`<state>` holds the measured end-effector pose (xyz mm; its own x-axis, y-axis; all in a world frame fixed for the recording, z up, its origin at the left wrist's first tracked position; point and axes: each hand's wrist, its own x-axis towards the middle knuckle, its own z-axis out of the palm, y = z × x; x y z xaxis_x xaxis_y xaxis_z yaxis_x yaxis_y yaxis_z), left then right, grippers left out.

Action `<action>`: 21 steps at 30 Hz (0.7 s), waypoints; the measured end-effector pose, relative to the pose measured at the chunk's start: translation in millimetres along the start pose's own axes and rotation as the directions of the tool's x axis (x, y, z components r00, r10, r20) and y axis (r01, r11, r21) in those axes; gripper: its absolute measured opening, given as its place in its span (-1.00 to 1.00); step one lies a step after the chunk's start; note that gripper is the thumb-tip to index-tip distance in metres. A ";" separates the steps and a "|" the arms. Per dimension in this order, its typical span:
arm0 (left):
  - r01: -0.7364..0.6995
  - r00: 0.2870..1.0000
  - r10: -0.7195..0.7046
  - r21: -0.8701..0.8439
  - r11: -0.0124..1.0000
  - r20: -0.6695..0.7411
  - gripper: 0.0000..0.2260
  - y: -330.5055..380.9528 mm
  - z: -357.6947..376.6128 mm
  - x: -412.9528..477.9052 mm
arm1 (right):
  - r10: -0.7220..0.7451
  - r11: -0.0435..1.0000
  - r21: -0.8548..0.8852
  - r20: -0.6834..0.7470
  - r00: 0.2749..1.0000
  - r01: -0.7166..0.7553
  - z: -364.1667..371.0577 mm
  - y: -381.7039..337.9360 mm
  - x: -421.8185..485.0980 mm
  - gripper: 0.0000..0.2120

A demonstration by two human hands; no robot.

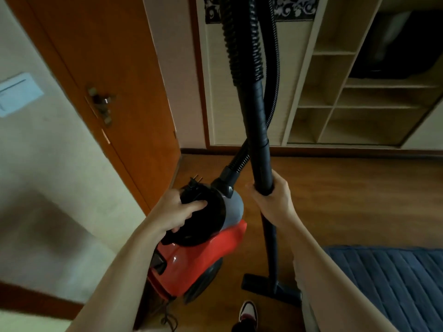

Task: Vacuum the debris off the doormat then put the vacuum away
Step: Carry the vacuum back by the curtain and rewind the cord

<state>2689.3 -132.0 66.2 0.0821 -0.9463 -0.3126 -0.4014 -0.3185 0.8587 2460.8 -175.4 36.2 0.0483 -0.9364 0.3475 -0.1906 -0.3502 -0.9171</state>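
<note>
A red canister vacuum with a black and grey top hangs just above the wooden floor, low in the middle of the view. My left hand grips its black top handle. My right hand is wrapped around the black wand, which stands upright. The wand's flat floor nozzle rests near my foot. A ribbed black hose loops up out of view and back down into the canister. The dark blue quilted doormat lies at the lower right. The plug sticks up behind the canister.
An orange-brown door with a metal handle stands left of centre, a pale wall to its left. Open wooden shelving fills the far right wall. My shoe is at the bottom edge. A loose cord trails under the canister.
</note>
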 end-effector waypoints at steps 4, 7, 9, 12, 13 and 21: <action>0.041 0.999 -0.040 -0.008 0.999 0.023 -0.75 35.7 11.7 74.5 | -0.012 1.000 0.015 -0.006 1.000 0.012 -19.5 30.4 78.8 -0.59; 0.031 0.999 -0.031 -0.001 1.000 0.020 -0.76 61.8 20.4 125.4 | -0.045 0.999 0.022 -0.011 0.999 0.045 -32.0 45.4 130.5 -0.59; 0.021 1.000 -0.021 -0.002 1.000 0.008 -0.76 74.3 24.6 154.3 | -0.048 0.999 0.019 -0.008 0.999 0.048 -37.6 56.3 160.0 -0.59; -0.012 1.000 0.012 -0.009 1.000 -0.002 -0.76 87.9 26.9 191.2 | -0.071 0.997 0.029 -0.002 0.997 0.071 -43.4 71.6 195.7 -0.60; -0.020 1.000 0.020 -0.016 1.000 -0.007 -0.76 91.8 27.3 203.6 | -0.073 0.997 0.032 -0.001 0.997 0.073 -45.3 76.6 206.4 -0.60; -0.068 0.998 0.068 -0.071 0.995 -0.004 -0.73 121.4 31.2 310.5 | -0.017 1.000 -0.004 -0.037 0.999 0.017 -49.1 122.5 287.9 -0.64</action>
<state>2637.6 -462.7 60.7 0.0582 -0.9661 -0.2516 -0.3405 -0.2561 0.9047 2403.1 -486.8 33.5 0.0157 -0.9287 0.3704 -0.1933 -0.3663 -0.9102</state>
